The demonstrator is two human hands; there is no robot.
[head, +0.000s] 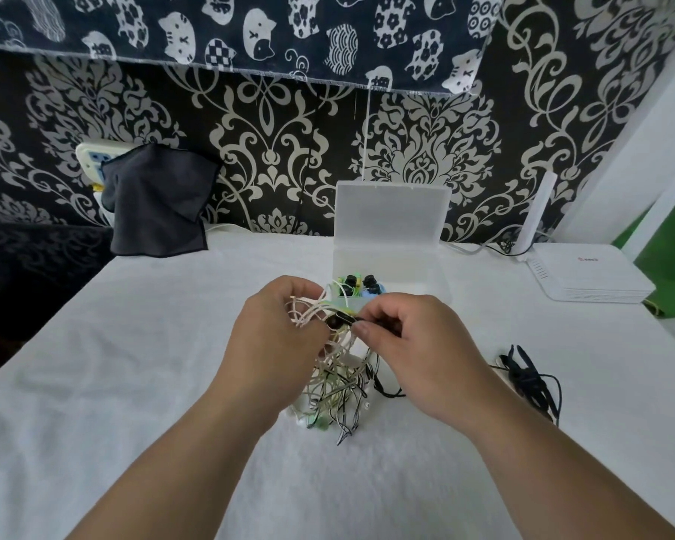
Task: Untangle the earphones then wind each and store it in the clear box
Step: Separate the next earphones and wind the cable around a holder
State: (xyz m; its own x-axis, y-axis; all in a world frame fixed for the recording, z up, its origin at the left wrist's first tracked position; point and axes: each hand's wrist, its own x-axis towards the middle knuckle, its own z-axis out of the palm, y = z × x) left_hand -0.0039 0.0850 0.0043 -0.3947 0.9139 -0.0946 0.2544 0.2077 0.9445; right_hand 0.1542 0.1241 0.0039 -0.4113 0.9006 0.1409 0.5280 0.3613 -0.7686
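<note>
Here, the left hand [277, 337] grips a messy bunch of white, black and green earphone wires [340, 383], and the right hand [402, 344] pinches its small black earphone piece [338, 320].

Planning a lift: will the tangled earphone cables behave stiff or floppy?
Probably floppy: the cables droop in loose loops below the left hand and right hand. Likely light: the strands are thin. Crossing loops may snag when pulled.

entry, logged from my remote station: two hands, left hand [275, 341] and right hand [414, 348], both bare. left forearm [180, 454] and right forearm [542, 469], bare down to the frame's lower edge. right thumbnail [363, 328]: short, rounded, plain.
</note>
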